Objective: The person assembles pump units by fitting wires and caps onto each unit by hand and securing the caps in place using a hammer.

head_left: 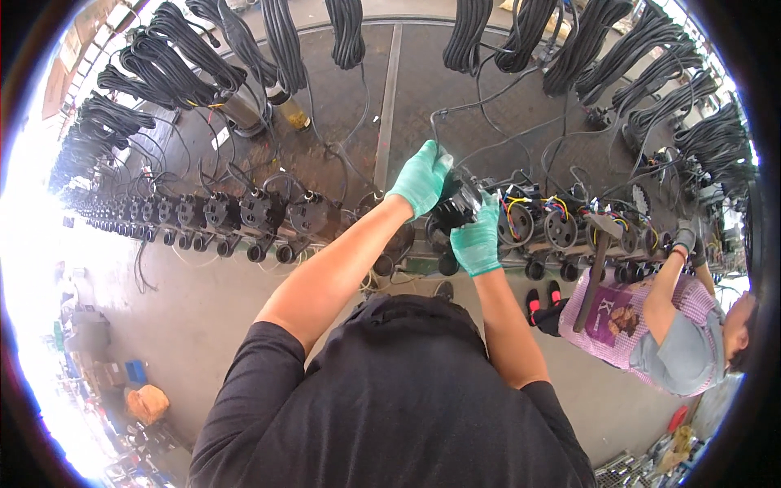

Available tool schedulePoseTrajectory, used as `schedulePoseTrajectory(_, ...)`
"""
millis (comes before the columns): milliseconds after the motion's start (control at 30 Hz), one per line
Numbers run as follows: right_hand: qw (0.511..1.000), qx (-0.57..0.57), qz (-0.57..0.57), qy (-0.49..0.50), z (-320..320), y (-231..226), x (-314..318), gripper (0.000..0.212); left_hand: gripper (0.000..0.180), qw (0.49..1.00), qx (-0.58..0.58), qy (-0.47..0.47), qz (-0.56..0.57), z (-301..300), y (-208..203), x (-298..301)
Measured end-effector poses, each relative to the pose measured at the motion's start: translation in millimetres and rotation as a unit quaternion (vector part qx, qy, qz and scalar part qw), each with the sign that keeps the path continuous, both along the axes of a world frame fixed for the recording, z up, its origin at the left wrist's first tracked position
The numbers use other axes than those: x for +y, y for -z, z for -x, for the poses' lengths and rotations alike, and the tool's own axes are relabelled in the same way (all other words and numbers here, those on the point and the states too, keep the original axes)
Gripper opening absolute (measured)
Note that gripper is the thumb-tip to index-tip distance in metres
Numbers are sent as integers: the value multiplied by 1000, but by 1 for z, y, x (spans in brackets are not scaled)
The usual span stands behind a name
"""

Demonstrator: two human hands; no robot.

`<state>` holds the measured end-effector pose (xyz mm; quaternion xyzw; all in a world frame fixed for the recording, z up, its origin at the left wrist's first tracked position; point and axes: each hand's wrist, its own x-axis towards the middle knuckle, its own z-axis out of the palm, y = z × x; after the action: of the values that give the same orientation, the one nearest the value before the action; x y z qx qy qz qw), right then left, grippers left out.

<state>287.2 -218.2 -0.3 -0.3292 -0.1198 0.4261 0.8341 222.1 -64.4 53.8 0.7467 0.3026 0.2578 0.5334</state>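
My left hand (423,179), in a green glove, is closed round the cable side of a black plastic cover (461,199). A black cable runs up from between the thumb and fingers. My right hand (477,240), gloved the same way, grips the lower right side of that cover. The cover is held tilted above the row of black pump-like housings (313,215) at the bench edge; what lies directly under it is hidden. Just right of my right hand, open round housings (561,228) show red, yellow and blue wires.
Bundles of coiled black cable (281,41) hang along the far side of the dark bench (325,106). A yellowish bottle (293,112) stands at the back left. A hammer (599,260) is at the right. Beyond it a co-worker (679,342) works at the same row.
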Motion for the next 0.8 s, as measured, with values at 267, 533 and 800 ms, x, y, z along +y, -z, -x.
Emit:
schedulePoseTrajectory(267, 832, -513, 211, 10, 1, 1, -35, 61, 19, 983, 56, -12, -173, 3, -21, -9)
schedulePoseTrajectory(533, 722, -631, 280, 48, 1, 2, -41, 55, 23, 954, 101, -60, -276, 11, -6, -4)
schedulePoseTrajectory(800, 631, -717, 277, 103, 13, -1, -43, 69, 25, 949, 158, -102, -253, 13, -26, -22)
